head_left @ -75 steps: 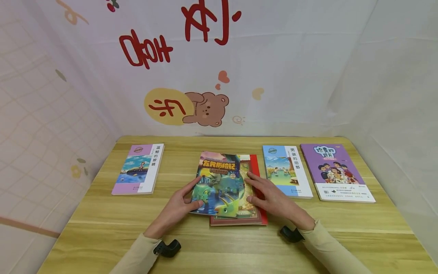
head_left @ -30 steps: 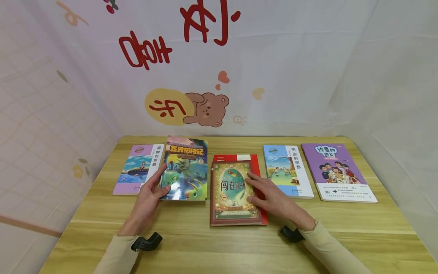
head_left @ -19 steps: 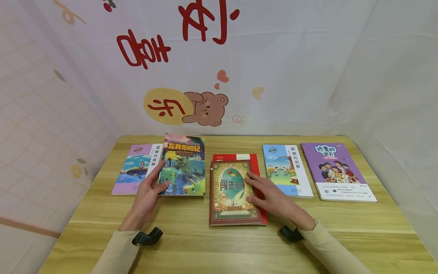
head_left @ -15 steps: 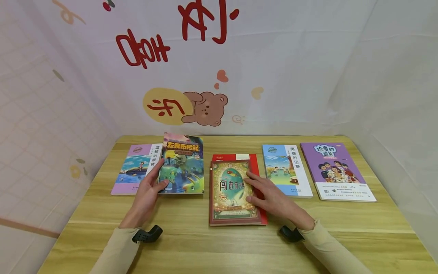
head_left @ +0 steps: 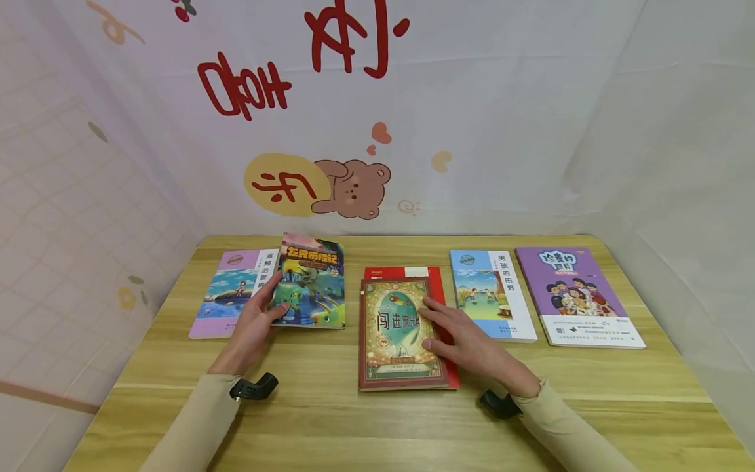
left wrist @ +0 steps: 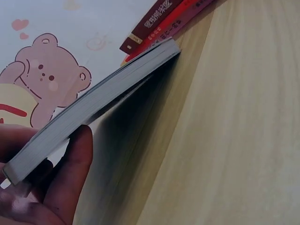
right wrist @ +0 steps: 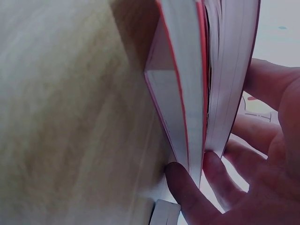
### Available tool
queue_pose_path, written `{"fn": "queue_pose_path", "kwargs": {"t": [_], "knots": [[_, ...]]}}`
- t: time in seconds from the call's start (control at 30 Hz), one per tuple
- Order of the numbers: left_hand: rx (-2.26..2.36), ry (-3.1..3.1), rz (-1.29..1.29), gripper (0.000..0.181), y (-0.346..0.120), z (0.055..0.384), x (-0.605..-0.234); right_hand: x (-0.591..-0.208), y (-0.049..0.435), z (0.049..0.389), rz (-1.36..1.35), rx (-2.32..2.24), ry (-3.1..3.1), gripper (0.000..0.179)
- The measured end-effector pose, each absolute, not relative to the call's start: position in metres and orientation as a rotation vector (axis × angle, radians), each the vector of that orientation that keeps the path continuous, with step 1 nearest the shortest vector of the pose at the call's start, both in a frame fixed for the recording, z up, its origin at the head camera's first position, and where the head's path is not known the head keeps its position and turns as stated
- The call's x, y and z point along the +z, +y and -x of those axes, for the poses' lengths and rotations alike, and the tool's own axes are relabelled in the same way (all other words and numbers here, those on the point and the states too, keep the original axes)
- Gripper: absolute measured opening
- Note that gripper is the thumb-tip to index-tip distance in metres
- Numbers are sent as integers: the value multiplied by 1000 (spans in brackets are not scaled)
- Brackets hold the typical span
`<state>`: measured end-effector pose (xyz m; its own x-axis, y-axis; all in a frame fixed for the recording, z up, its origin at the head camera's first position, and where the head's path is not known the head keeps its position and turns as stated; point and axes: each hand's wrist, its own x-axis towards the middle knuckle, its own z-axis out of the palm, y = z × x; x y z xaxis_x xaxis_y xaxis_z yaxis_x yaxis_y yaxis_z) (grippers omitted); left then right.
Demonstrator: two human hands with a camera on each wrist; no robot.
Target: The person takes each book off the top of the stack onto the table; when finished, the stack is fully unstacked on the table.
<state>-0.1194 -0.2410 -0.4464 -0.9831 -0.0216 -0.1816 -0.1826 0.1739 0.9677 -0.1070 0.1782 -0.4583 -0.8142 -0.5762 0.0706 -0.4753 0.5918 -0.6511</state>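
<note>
In the head view my left hand (head_left: 250,331) grips the left edge of a paperback with dinosaurs on its cover (head_left: 312,282). That book overlaps the right side of a pink-and-white book (head_left: 227,301). The left wrist view shows its page edge (left wrist: 93,105) slanted, with shadow beneath and a finger (left wrist: 77,159) under it. My right hand (head_left: 472,344) rests on the right side of a central stack, thumb and fingertips on the brown-and-gold book (head_left: 392,357) on top. Below that lies a red book (head_left: 436,282); a further purple-edged book (right wrist: 166,101) shows at the bottom in the right wrist view.
To the right of the stack lie a blue-and-white book (head_left: 486,295) and a larger purple book (head_left: 566,269). All are on a wooden table (head_left: 318,432). A white curtain printed with a bear (head_left: 356,190) hangs behind it.
My left hand has lifted the dinosaur paperback off the stack and carried it left, uncovering the brown-and-gold book. Lately it has moved slightly further left. My right hand has stayed in place.
</note>
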Motion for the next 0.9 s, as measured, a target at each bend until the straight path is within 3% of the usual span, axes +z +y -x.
{"fn": "queue_pose_path", "kwargs": {"t": [0.27, 0.57, 0.9], "knots": [[1851, 2367, 208, 76, -242, 124, -447, -458, 178, 105, 890, -1034, 2659, 66], [1436, 2632, 198, 75, -242, 134, -445, -457, 177, 104, 891, -1023, 2669, 67], [1098, 2992, -81, 58, -225, 124, -436, -459, 176, 105, 883, -1014, 2677, 66]]}}
